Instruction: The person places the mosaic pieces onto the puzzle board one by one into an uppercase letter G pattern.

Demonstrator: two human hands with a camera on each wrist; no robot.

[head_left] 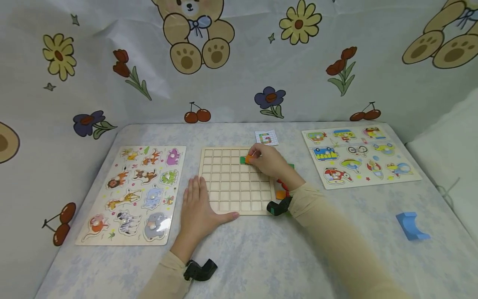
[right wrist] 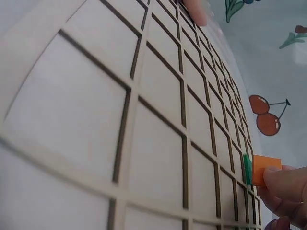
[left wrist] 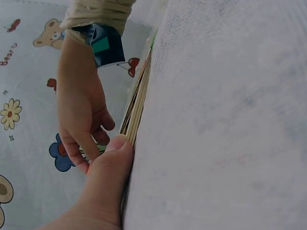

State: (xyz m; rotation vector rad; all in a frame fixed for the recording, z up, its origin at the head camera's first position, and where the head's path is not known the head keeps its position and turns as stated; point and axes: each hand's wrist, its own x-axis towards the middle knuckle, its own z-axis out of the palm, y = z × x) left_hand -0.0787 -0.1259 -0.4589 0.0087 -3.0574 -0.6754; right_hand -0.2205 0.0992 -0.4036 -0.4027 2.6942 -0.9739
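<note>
A wooden grid board (head_left: 235, 179) lies on the table in the head view. My left hand (head_left: 199, 209) rests flat along its left side, fingers straight and thumb spread against the near edge. In the left wrist view, the thumb (left wrist: 112, 165) touches the board's edge. With thumb and fingertips, my right hand (head_left: 269, 161) pinches an orange square tile (right wrist: 259, 164) over the board's far part. Right beside that tile is a green tile (head_left: 242, 160) on the grid. The right fingers partly cover the orange tile.
Loose red tiles (head_left: 281, 183) and an orange tile (head_left: 281, 194) lie right of the board, partly hidden by the right arm. A small pattern card (head_left: 267, 137) is behind it. An animal puzzle (head_left: 138, 240), a vehicle puzzle (head_left: 360, 179) and a blue curved block (head_left: 410, 226) flank it.
</note>
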